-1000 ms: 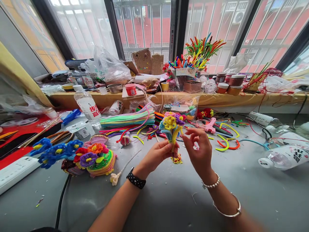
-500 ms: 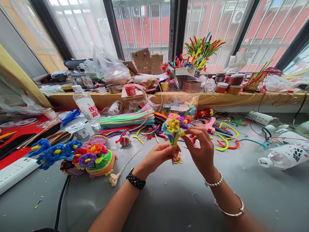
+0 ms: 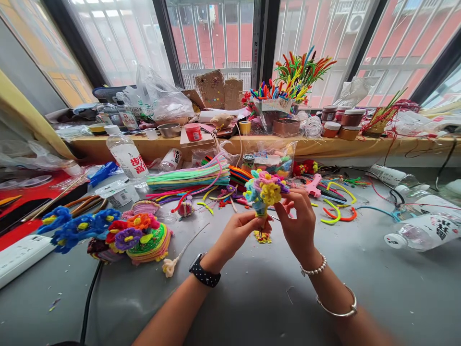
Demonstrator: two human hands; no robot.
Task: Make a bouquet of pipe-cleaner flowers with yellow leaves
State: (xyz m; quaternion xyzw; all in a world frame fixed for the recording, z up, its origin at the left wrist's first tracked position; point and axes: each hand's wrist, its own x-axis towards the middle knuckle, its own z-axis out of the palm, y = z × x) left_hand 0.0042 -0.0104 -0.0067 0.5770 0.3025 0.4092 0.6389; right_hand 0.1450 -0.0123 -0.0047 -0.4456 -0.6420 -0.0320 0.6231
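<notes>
A small bouquet of fuzzy pipe-cleaner flowers (image 3: 265, 188), in yellow, pink, purple and pale blue, is held upright above the grey table. My left hand (image 3: 237, 232) is closed around its stems, thumb and fingers pinching just under the blooms. At the right side of the flower heads, my right hand (image 3: 299, 222) has its thumb and forefinger close together against the bouquet. What exactly those fingertips pinch is partly hidden. Behind and below the stems lies a little yellow and red fuzzy piece (image 3: 262, 237).
On the left sit blue pipe-cleaner flowers (image 3: 77, 229), a striped fuzzy bundle (image 3: 153, 244) and a pale single flower (image 3: 169, 266). A pipe-cleaner stack (image 3: 189, 174) lies behind the hands, with a pink glue gun (image 3: 313, 186) nearby. Plastic bottles (image 3: 425, 233) lie at right; a power strip (image 3: 25, 257) is far left.
The bouquet has turned and tipped, so the pale blue flowers show more at the left. My right fingers have moved from a yellow strip near the stems to the right edge of the blooms.
</notes>
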